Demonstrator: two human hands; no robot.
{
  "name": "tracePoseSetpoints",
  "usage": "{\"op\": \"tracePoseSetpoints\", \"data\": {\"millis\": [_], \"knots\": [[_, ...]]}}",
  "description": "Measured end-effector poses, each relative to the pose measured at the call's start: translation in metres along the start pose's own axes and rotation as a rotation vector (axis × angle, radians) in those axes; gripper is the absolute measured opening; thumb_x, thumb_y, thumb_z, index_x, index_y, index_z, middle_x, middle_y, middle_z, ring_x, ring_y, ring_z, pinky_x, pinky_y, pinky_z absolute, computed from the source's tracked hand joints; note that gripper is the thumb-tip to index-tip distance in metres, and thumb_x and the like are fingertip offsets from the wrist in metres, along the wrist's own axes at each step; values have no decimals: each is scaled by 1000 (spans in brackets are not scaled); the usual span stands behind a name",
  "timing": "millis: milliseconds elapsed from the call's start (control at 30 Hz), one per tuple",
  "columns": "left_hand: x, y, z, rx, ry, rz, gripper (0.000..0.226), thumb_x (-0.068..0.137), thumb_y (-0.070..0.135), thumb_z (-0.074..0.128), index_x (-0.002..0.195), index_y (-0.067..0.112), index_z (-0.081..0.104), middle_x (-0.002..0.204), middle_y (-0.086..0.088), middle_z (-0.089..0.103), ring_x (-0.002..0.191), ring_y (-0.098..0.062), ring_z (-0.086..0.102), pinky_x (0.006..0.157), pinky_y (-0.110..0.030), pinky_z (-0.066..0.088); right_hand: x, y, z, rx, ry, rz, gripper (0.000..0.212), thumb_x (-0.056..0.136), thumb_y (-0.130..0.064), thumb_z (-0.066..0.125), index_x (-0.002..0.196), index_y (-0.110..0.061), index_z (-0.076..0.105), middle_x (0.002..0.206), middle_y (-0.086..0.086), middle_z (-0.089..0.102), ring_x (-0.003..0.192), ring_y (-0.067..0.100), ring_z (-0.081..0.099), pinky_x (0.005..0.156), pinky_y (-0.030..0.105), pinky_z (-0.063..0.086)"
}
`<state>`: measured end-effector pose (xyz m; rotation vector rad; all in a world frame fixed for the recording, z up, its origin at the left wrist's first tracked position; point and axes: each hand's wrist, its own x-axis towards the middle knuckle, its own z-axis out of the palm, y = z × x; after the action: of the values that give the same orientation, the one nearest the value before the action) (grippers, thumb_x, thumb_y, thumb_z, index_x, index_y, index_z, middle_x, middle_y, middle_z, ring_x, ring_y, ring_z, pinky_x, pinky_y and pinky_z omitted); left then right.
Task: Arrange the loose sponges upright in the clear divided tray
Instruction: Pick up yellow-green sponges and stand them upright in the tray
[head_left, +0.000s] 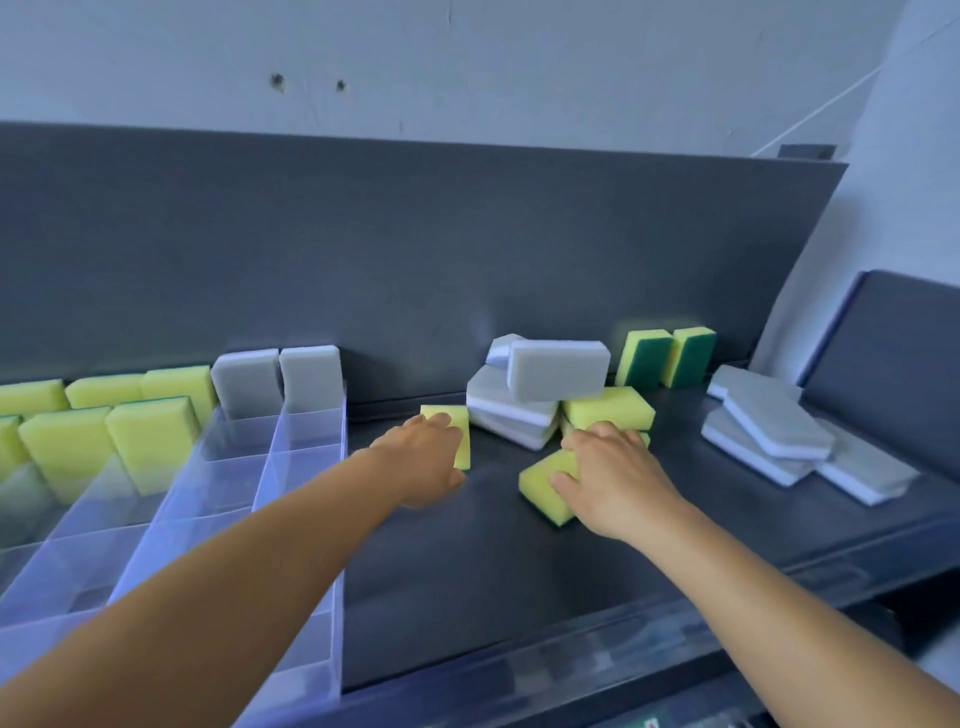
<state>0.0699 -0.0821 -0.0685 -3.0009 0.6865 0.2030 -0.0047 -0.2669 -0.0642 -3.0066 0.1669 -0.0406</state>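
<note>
A dark table (519, 571) with a raised back panel (415, 249) holds everything. The clear tray (228, 499) sits at its left, with yellow sponges (150, 436) and two grey sponges (247, 382) upright in its far compartments; the near ones are bare. A mixed pile (550, 395) lies mid-table, a flat grey stack (779, 436) right, and two green-backed sponges (665, 358) lean on the panel. The left hand (426, 457) grips an upright yellow sponge (460, 436) beside the tray. The right hand (613, 478) presses on a flat yellow sponge (545, 486); whether it grasps it is unclear. No readable writing shows.
</note>
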Motion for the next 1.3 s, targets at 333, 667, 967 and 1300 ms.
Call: {"op": "tracePoseSetpoints", "data": {"millis": [333,667,967,1300], "knots": [[-28,28,5,-104,23,112,32,96,18,42,125,25,55,132,-2,46,120,-26,46,97,-41,45,-1,-1,15,255,-75,-171,34,94,-18,46,128,-24,51,143,-6,37,124,17,44,93,25,41],[-38,16,1,-289,-93,6,68,95,29,47,152,20,12,138,-9,48,120,-26,49,95,-35,43,-1,1,11,418,-186,-12,76,87,-38,61,149,-26,19,135,1,48,99,18,51,76,27,43],[-40,11,-7,-595,102,-38,88,78,15,69,150,31,21,139,-5,28,78,-24,59,62,-28,52,-2,-7,3,643,7,-37,66,79,-19,71,137,-30,41,137,-7,34,96,14,48,74,31,48],[-71,-42,-52,-530,463,-17,48,81,22,71,125,24,52,119,4,46,99,-16,50,80,-23,39,13,-61,-31,757,260,-264,40,80,-16,69,113,-36,57,113,-8,56,95,17,61,74,29,49]]}}
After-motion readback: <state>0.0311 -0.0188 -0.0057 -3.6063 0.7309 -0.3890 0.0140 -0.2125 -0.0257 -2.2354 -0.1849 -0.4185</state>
